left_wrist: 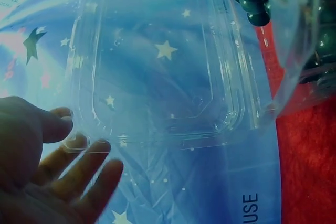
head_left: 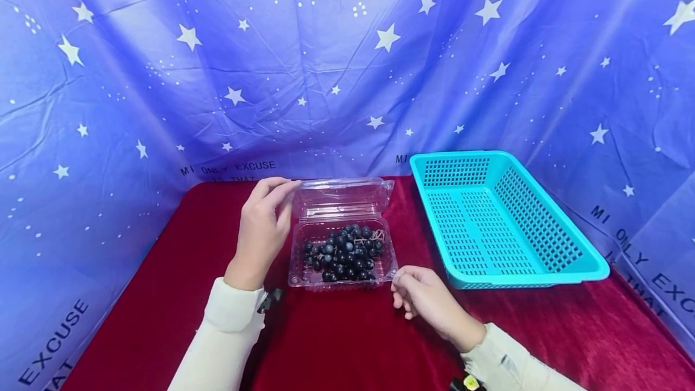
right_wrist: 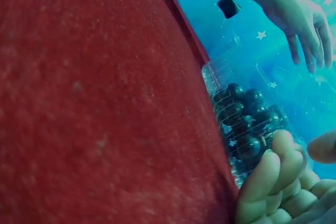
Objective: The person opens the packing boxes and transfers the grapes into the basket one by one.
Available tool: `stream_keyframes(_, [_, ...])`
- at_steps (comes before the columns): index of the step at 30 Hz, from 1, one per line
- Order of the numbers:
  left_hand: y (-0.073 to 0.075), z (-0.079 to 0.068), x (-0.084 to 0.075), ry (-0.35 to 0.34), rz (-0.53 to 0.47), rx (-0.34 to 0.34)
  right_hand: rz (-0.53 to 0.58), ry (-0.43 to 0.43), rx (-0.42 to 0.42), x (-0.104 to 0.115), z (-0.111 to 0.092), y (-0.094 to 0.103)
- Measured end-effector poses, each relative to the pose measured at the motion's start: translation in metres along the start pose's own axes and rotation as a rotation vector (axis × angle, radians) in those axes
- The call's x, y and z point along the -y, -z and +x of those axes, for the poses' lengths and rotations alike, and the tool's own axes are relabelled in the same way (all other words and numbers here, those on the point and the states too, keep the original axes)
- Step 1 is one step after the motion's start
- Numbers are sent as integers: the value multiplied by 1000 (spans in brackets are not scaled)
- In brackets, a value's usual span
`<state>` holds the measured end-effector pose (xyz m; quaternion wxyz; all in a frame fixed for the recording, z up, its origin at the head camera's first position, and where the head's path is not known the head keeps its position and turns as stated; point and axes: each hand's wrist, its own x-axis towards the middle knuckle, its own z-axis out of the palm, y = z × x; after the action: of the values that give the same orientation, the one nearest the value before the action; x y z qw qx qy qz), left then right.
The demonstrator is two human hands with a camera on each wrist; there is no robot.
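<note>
A clear plastic clamshell box [head_left: 293, 258] stands on the red cloth with its lid [head_left: 342, 203] raised at the back. Dark grapes [head_left: 347, 252] lie inside, with thin stems at the right. My left hand [head_left: 262, 231] pinches the lid's corner between thumb and index finger; the other fingers [left_wrist: 105, 182] spread loosely beside it in the left wrist view. At the box's front right corner, my right hand [head_left: 426, 297] holds the rim between thumb and index finger, its other fingers [right_wrist: 260, 179] curled below.
A turquoise plastic basket [head_left: 467, 240] with slotted walls stands to the right of the box. Red cloth [head_left: 320, 343] covers the table. A blue curtain with white stars [head_left: 326, 47] hangs behind and along both sides.
</note>
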<state>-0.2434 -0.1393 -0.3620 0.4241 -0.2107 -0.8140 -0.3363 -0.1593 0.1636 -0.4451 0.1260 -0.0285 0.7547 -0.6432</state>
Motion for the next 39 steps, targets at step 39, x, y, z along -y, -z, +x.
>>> stream_keyframes(39, [-2,-2,0,95,55,-10,-690,318,-110,57,-5,3])
